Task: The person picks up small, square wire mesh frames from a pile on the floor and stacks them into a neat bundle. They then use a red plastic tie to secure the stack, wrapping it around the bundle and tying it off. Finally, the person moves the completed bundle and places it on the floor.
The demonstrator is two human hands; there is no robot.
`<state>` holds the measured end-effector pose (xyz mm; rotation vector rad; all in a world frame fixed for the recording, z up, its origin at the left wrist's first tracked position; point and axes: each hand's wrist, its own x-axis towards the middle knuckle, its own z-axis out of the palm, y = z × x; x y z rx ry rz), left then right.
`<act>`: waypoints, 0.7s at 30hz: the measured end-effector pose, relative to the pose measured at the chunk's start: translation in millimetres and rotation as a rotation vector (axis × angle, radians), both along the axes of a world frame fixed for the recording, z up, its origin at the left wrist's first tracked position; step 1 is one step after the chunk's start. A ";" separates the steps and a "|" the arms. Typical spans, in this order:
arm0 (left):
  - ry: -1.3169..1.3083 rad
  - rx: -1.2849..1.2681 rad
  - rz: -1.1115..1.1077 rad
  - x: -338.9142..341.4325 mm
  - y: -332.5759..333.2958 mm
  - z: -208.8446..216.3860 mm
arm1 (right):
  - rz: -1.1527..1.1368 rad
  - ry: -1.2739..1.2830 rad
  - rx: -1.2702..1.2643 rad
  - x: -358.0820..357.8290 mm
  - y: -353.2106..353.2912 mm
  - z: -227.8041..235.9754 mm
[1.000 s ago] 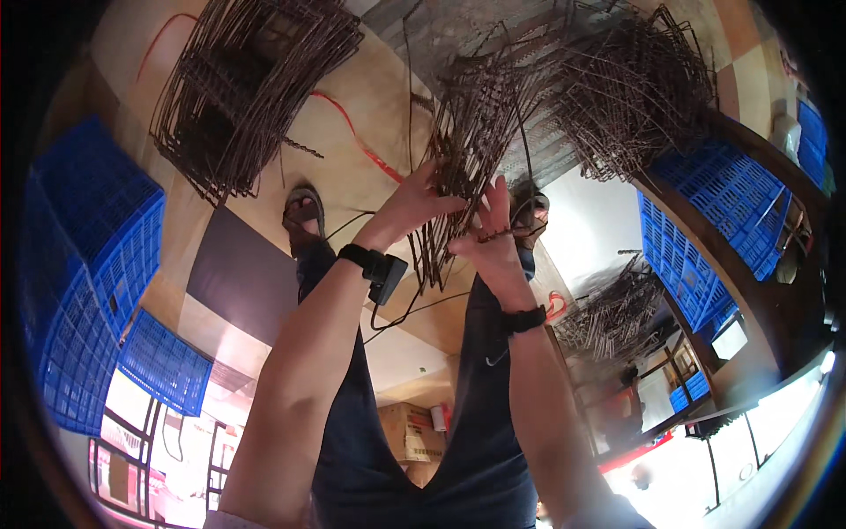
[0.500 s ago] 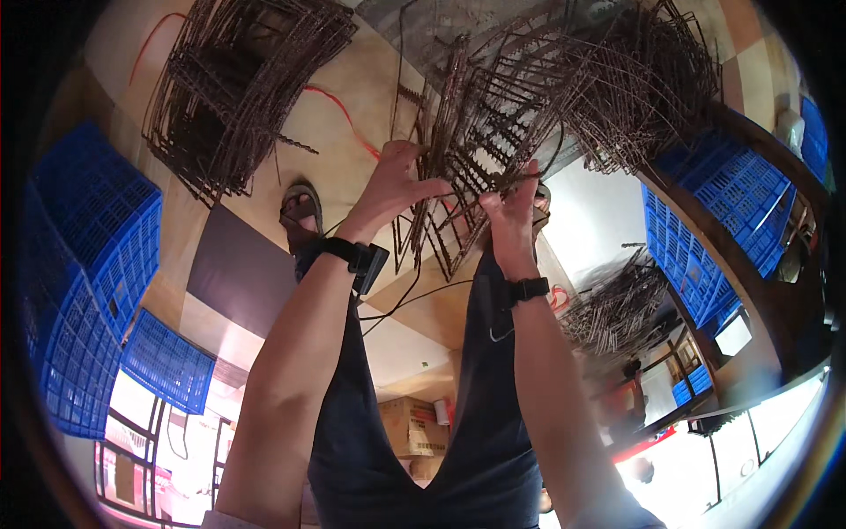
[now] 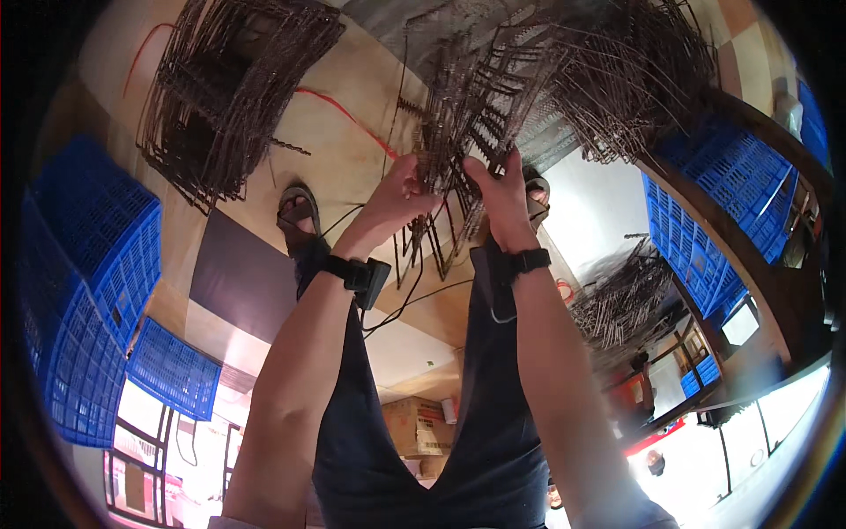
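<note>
Above a tan floor point(image 3: 352, 159) with blue crates point(image 3: 79, 273), the left hand point(image 3: 401, 194) and right hand point(image 3: 498, 189) each grip a rusty wire frame point(image 3: 458, 132), held between them.

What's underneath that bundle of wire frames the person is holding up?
Under the wire frame bundle, gripped by left hand and right hand, lie tan floor, a black cable and sandalled feet. The bundle hides the floor beyond.

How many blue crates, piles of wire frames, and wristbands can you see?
Blue crates: 4, two stacked at far left, one lower left, and the stack at right.
Piles of wire frames: 4, top left, top right, right floor, and the bundle in both hands.
Wristbands: 2, left and right.
Total: 10
</note>
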<state>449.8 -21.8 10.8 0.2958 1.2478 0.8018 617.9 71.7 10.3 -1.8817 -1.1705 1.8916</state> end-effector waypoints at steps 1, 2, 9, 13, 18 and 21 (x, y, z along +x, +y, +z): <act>-0.024 -0.006 0.040 -0.3 -1.2 -1.6 | 0.090 -0.155 0.057 -0.2 1.5 -8.3; -0.025 0.013 0.055 -0.8 -2.2 -3.4 | 0.192 -0.370 0.059 2.2 1.1 -15.0; 0.101 -0.057 0.179 -26.9 -12.4 -3.4 | 0.014 -0.467 -0.013 52.2 17.4 -42.6; 0.202 0.000 0.069 -47.8 -21.7 -1.7 | -0.075 -0.250 -0.133 69.5 20.5 -44.3; -0.197 0.088 0.040 -57.5 -32.7 -5.1 | -0.166 0.028 -0.068 48.7 6.1 -37.5; -0.252 0.048 0.024 -58.3 -40.1 -6.5 | -0.011 -0.161 -0.011 42.1 10.0 -28.9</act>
